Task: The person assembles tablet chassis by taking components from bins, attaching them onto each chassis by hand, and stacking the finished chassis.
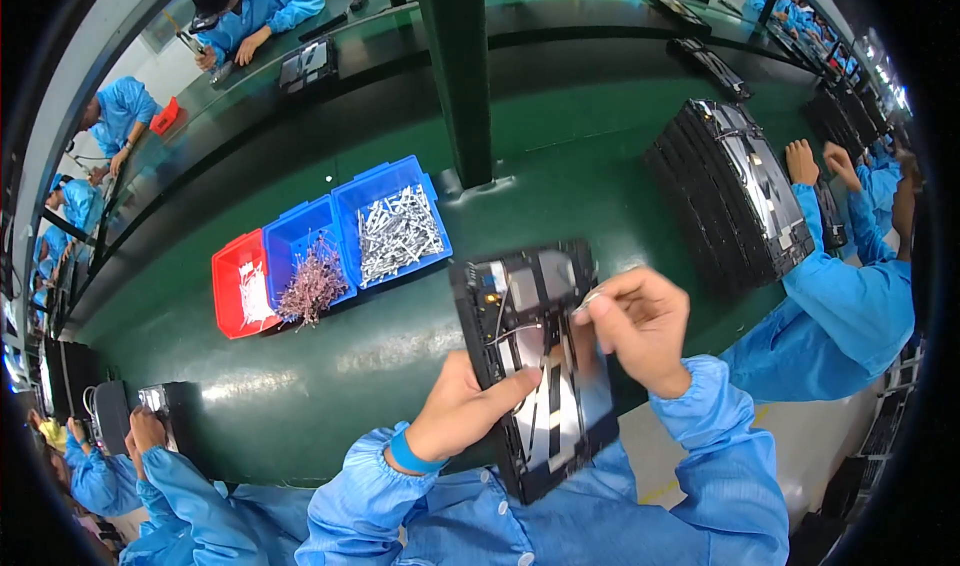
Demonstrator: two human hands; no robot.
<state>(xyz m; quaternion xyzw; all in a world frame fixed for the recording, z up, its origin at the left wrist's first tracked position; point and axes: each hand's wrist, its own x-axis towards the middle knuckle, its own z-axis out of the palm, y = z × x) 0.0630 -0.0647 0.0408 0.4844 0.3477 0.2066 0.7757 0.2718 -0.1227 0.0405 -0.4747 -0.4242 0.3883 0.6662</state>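
My left hand [462, 408], with a blue band at the wrist, grips the left side of an opened tablet-like device [545, 281]. The thumb lies across its inside, and the fingers are hidden beneath. The device has a black frame, grey panels, thin wires and a shiny surface; it is tilted, its lower end toward my body. At its upper right edge my right hand [645, 331] pinches a small silvery-white piece [587, 303] between thumb and forefinger. The piece is too small to name. Whether it touches the device, I cannot tell.
Beyond the device stand two blue bins [435, 201] with small silvery parts and thin pinkish wire pieces, beside a red bin [225, 296] of white pieces. Stacked similar devices [720, 206] rise at right. A green post [455, 76] stands behind. Co-workers in blue sit on both sides.
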